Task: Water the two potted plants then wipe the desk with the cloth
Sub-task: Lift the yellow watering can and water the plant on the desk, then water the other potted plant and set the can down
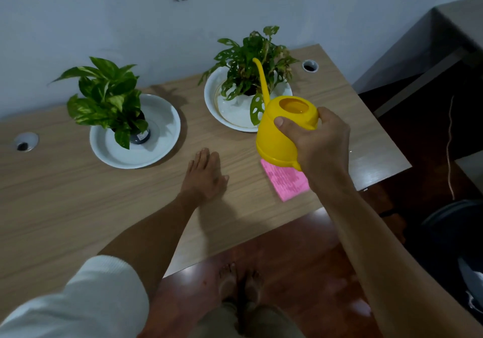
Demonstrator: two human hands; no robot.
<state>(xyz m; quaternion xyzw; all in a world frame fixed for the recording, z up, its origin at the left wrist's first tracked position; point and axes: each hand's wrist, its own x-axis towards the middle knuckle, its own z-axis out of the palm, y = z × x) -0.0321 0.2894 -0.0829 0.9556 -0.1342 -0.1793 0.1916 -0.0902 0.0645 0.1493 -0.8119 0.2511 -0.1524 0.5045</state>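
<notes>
Pale grey wall (130, 24) is seen behind a light wood-grain desk (78, 194), with dark red-brown floor (287, 246) showing at the near right. Two round cable holes are set into the desk, one at the far left (25, 141) and one at the far right (310, 66). On the left, a plant with broad green-and-yellow leaves (107, 97) is held in a small dark pot (142, 136) standing in a white dish (146, 154). On the right, a plant with holed leaves (251, 63) is set in a second white dish (230, 118).

A yellow watering can (282, 128) is held above the desk by the right hand (321, 141); its handle is gripped by curled fingers, with the thumb pressed on the can's top. The thin spout (261, 81) is raised toward the right plant and its tip is seen among the leaves. Whether water is flowing cannot be told. A pink cloth (285, 181) lies flat on the desk near the right edge, partly covered from view by the can and the right wrist.

The left hand (206, 175) is laid flat on the desk between the two dishes, nearer the edge, its fingers straight and together, nothing held. A white sleeve (91, 298) is seen on the left arm at the near left, and bare feet (240, 282) are visible on the floor below
</notes>
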